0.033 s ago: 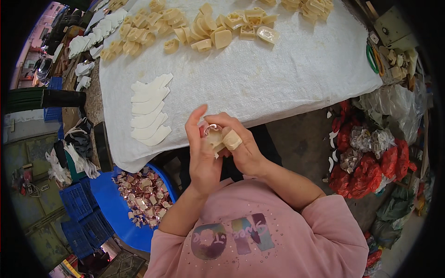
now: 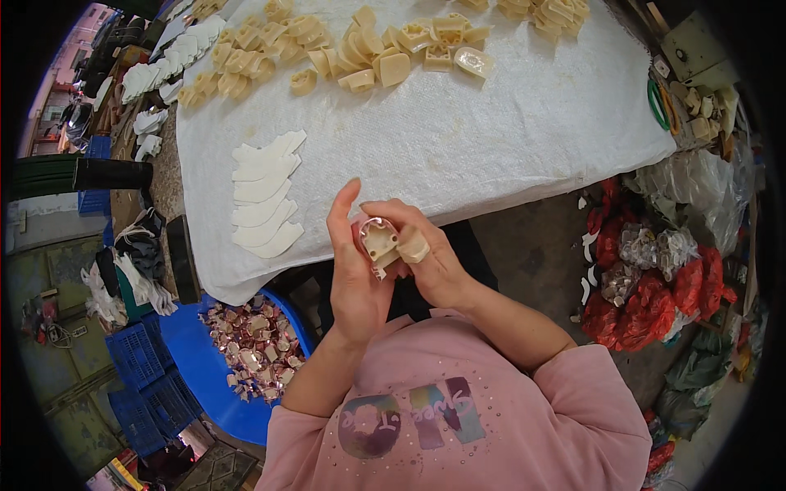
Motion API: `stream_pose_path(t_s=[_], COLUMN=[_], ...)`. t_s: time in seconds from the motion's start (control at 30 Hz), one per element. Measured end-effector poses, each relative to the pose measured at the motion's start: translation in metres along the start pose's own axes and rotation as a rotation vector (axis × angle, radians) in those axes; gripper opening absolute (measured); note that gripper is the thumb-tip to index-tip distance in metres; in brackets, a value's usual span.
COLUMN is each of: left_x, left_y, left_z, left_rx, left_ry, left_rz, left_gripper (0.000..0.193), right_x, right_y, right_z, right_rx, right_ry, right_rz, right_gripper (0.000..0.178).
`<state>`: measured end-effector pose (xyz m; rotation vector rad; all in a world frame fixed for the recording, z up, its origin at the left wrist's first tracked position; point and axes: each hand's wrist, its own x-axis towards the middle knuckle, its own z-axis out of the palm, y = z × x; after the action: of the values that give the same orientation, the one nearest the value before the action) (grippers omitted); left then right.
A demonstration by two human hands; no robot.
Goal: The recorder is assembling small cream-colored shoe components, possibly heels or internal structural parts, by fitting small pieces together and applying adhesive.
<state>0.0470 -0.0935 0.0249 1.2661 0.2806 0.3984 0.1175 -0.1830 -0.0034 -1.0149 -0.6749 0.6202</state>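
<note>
Just off the near edge of the cloth-covered table, both hands hold one small hollow plastic shell (image 2: 378, 239). It is cream inside, with a shiny pinkish rim, and its open side faces up. My left hand (image 2: 357, 282) is curved round the shell's left side, index finger pointing up. My right hand (image 2: 438, 258) closes on its right side. A cream wrap (image 2: 413, 246) covers what looks like the right thumb's tip, beside the shell. Right fingertips under the shell are hidden. White curved cutouts (image 2: 264, 214) lie overlapped in a column on the cloth, left of the hands.
Cream plastic shells (image 2: 393, 69) lie in heaps along the table's (image 2: 491, 139) far side. A blue tub (image 2: 209, 401) of shiny pinkish pieces (image 2: 252, 348) stands below left. Blue crates (image 2: 135, 360) sit farther left. Red plastic bags (image 2: 643, 307) hang at right.
The shell has turned slightly in my hands, so more of its hollow inside shows. The wrapped thumb tip has shifted a little to the right. The table's things are unmoved.
</note>
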Motion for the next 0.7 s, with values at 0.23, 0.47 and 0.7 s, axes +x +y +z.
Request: stream_pose_path(t_s=[0.23, 0.47, 0.7], left_x=[0.008, 0.004, -0.001], left_y=[0.003, -0.012, 0.009], left_z=[-0.004, -0.023, -0.035], left_rx=[-0.253, 0.536, 0.242], left_ry=[-0.022, -0.141, 0.012], left_rz=[-0.149, 0.282, 0.031], left_gripper=[0.08, 0.086, 0.049], right_x=[0.01, 0.032, 0.031], right_y=[-0.014, -0.036, -0.013], right_z=[-0.021, -0.014, -0.007], right_rx=[0.069, -0.673, -0.075], right_ry=[0.051, -0.149, -0.026], right_rz=[0.207, 0.238, 0.276], right_gripper=[0.038, 0.026, 0.026])
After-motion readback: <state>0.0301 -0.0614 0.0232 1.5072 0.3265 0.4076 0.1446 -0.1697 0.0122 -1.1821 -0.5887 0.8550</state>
